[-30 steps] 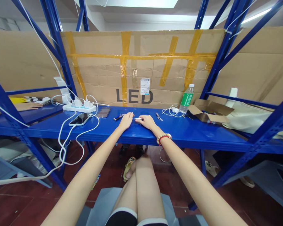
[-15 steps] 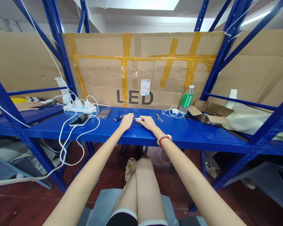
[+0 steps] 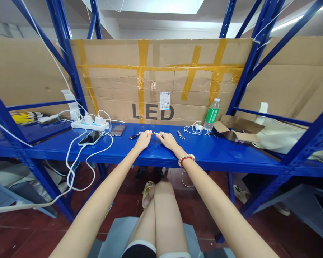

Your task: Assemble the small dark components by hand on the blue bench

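Note:
Both my hands rest over the blue shelf top, close together. In my right hand [image 3: 168,139], a slim white pen-like stick [image 3: 157,134] is pinched, its tip pointing left toward my other hand. My left hand [image 3: 143,141] has its fingers bent and pressed together; whatever they hold is hidden or too small to make out. Just left of it lie dark slender pieces with a shiny part [image 3: 135,135]. To the right of my right hand is a small grey piece with a metal clip [image 3: 180,134].
A phone [image 3: 89,138] and a white power strip [image 3: 90,125] with trailing cables stand left. On the right are a coiled white cable with a plug [image 3: 198,127], a green-labelled bottle [image 3: 212,115] and an open cardboard box [image 3: 238,129]. Taped cardboard [image 3: 110,86] closes the back.
The white stick has tilted, its left end now a little higher. My hands stay in nearly the same place, and the view has shifted slightly.

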Available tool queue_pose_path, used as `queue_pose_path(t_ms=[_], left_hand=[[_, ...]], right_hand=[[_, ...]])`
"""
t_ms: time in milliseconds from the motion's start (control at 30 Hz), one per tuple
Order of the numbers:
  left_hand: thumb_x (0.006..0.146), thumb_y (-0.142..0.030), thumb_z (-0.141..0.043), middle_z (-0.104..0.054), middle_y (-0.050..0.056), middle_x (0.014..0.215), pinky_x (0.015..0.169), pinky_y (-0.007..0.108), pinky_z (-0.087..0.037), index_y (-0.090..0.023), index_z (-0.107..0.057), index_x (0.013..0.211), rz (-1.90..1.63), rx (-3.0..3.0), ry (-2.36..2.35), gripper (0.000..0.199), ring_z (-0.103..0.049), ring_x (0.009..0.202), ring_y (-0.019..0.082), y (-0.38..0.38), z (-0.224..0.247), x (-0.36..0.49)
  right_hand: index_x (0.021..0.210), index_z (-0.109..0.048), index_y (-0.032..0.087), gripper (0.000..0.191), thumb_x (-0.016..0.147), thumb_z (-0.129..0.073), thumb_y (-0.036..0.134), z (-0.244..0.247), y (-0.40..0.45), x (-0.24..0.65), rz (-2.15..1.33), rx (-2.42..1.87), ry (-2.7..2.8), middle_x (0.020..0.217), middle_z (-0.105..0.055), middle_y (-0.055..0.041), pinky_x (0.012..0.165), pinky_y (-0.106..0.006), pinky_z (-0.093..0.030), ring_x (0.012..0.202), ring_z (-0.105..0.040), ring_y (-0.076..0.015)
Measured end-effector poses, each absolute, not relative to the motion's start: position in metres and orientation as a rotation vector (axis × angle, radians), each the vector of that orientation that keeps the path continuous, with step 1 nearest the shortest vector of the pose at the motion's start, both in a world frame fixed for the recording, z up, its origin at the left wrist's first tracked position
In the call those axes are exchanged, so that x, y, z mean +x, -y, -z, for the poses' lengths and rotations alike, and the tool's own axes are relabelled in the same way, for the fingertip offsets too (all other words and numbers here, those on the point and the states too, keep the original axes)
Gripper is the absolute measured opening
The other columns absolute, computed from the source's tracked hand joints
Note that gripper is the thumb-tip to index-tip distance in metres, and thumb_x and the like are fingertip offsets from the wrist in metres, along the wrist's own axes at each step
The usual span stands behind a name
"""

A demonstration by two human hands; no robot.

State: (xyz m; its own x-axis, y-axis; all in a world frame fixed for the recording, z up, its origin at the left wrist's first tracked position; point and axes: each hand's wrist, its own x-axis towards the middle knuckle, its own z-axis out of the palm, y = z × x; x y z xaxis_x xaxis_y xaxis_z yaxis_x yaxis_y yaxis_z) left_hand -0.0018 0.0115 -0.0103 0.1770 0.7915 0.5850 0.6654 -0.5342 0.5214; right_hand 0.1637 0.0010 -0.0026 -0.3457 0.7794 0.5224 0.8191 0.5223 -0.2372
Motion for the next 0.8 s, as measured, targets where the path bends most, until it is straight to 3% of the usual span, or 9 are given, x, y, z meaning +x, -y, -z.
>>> queue_pose_path(t_ms=[600,800], left_hand=[[0.093,-0.036,-0.023,-0.06,0.003,0.074,0.082,0.032,-0.041,-0.019,-0.058,0.08,-1.277,2.272,-1.433,0.041,-0.055,0.079,0.018,-0.0129,0.0115,-0.002],[0.093,-0.034,-0.024,-0.059,0.003,0.073,0.083,0.031,-0.04,-0.02,-0.057,0.078,-1.285,2.266,-1.433,0.039,-0.055,0.079,0.019,-0.0103,0.0097,-0.0013]], right_hand=[[0.075,-0.052,0.021,0.041,0.096,-0.023,0.042,0.0041,-0.0025,0.164,0.053,-1.323,2.139,0.077,-0.063,-0.0022,0.061,-0.023,-0.03,0.071,-0.057,-0.0145],[0.075,-0.052,0.021,0.038,0.095,-0.029,0.042,0.0069,-0.008,0.1644,0.061,-1.301,2.163,0.075,-0.063,-0.001,0.061,-0.022,-0.029,0.069,-0.056,-0.0136]])
